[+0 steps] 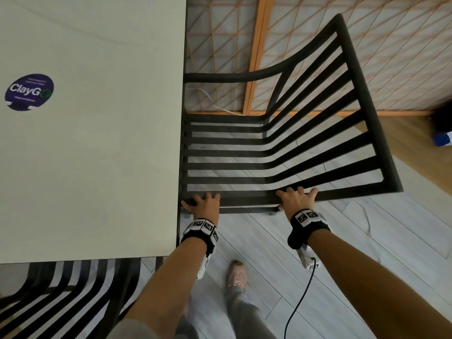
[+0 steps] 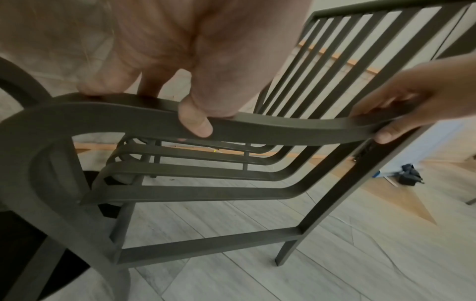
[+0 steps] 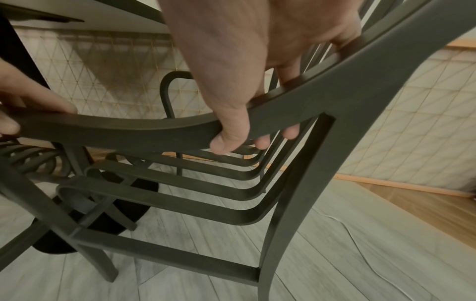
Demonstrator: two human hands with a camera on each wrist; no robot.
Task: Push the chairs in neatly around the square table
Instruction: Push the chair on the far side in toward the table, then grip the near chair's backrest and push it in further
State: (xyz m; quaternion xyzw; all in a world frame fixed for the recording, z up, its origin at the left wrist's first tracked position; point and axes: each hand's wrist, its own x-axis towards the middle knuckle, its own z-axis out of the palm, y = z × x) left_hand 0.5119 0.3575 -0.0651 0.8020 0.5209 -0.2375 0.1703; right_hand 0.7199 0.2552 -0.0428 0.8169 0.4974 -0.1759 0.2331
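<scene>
A black slatted armchair (image 1: 367,106) stands at the right side of the beige square table (image 1: 97,155), its seat front against the table edge. Both hands hold its near armrest (image 2: 115,114). My left hand (image 1: 204,203) grips the front end by the table, thumb wrapped under the rail (image 2: 195,124). My right hand (image 1: 297,198) grips the rear end where the armrest (image 3: 128,126) meets the backrest, fingers curled under it (image 3: 239,132). A second black slatted chair (image 1: 127,277) sits at the table's near edge, partly under the top.
An orange-framed lattice screen (image 1: 342,45) runs close behind the chair. A white cable (image 1: 210,99) lies by the screen. A black cable (image 1: 298,302) hangs from my right wrist. My foot (image 1: 237,272) is on the grey floor. The table's black round base (image 3: 54,247) sits underneath.
</scene>
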